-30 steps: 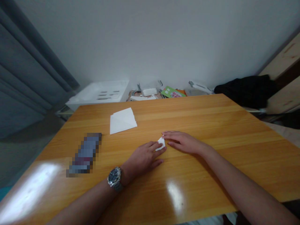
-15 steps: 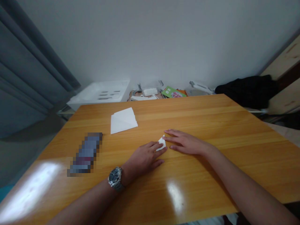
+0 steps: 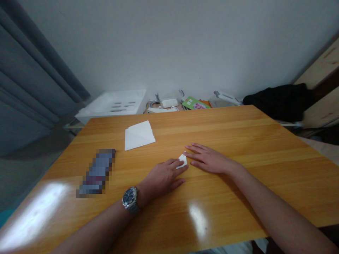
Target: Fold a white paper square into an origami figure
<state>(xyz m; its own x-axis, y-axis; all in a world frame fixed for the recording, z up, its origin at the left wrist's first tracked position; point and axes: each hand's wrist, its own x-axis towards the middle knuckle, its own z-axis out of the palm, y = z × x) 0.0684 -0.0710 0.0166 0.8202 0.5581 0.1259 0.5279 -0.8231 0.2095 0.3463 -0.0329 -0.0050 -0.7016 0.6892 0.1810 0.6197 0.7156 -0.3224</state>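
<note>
Now, step: both hands are at a small piece of paper (image 3: 182, 161) on the table (image 3: 238, 141), which looks like pressing a fold flat.
Paper's place: near the table's middle, between the two hands and touching both.
Left hand (image 3: 164, 176): comes in from 7 o'clock, fingers drawn close together, tips on the paper's near edge. I cannot tell whether the thumb pinches it from beneath.
Right hand (image 3: 209, 160): comes in from 4 o'clock, lies flat, fingers stretched and slightly apart, forefinger tip at the paper's far corner, clamped on nothing.
Paper's axis: the visible part runs roughly 7 to 1 o'clock, a corner pointing toward 1. The rest is hidden under fingers.
Next move calls for: fingertip care, I judge. The piece is small and light, so one hand must pin it while the other works.
Nearby: a larger folded sheet (image 3: 139, 135) at 10 o'clock, well apart; a wristwatch (image 3: 129, 200) on the left wrist.
</note>
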